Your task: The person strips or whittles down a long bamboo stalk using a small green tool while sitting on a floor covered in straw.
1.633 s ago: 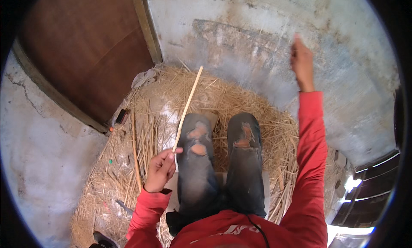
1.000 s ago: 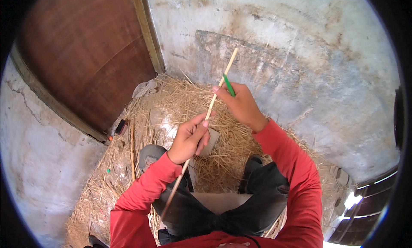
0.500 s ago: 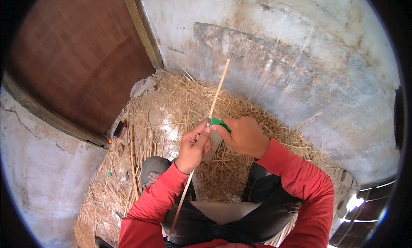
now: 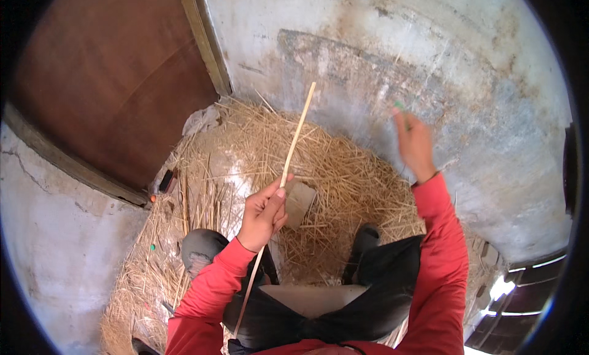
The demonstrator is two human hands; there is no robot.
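A long, thin, pale stick (image 4: 299,131) slants up and away from my lap, its far end in front of the wall. My left hand (image 4: 261,215) is closed round the stick at mid-length, thumb and fingers pinching it. The lower part of the stick runs past my left wrist and over my leg. Up and to the right, well apart from the stick, my right hand (image 4: 416,145) is closed on a small green tool (image 4: 399,104). Motion smears that tool, and most of it is hidden by the fingers, so its exact kind does not show.
Straw and shavings (image 4: 343,171) cover the floor, with a flat pale block (image 4: 300,203) beyond my left hand. A dark brush-like object (image 4: 165,181) lies by the brown door (image 4: 116,91). A stained wall (image 4: 478,115) rises close ahead and to the right.
My right hand has left the stick, moving up and to the right with the green tool. My left hand and the stick have shifted slightly left and down.
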